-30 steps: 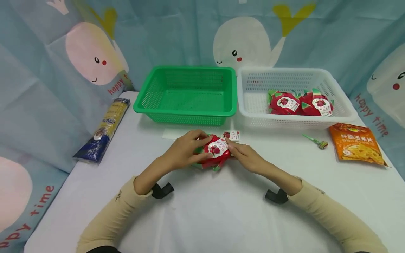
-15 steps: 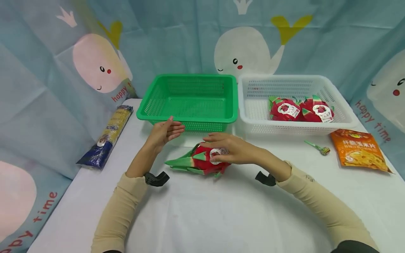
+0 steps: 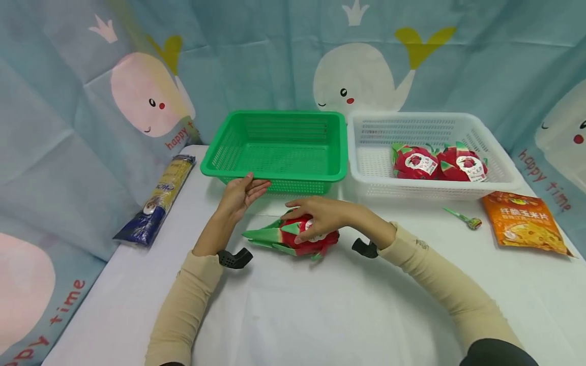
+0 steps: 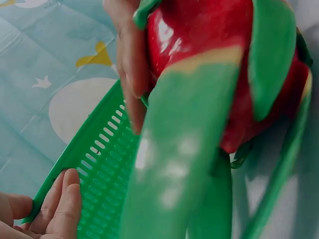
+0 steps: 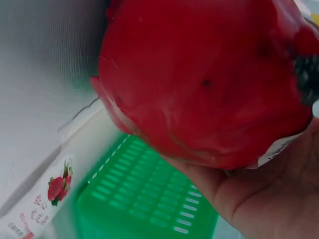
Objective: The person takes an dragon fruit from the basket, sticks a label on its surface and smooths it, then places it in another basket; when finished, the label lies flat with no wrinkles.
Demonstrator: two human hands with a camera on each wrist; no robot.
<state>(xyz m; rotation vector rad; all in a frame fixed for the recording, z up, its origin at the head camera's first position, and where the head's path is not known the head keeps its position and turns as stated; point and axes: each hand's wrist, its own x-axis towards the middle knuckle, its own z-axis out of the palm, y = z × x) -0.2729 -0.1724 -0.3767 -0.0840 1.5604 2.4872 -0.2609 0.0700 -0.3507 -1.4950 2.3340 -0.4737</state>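
A dragon fruit, red with long green scales and a white label, lies on its side on the table. My right hand grips it from above, fingers and thumb curled around its body; part of the label is hidden underneath. In the right wrist view, the bare red end of the fruit fills the top. My left hand is at the front rim of the green basket. The left wrist view shows the left thumb and fingers pinching that rim. Nothing lies inside the green basket.
To its right stands a white basket holding two labelled dragon fruits. A lollipop and an orange snack bag lie at right, a pasta pack at left. A label strip lies behind the fruit.
My left hand has left the dragon fruit and moved up-left to the green basket's rim. My right hand has shifted left over the fruit and now holds it from above.
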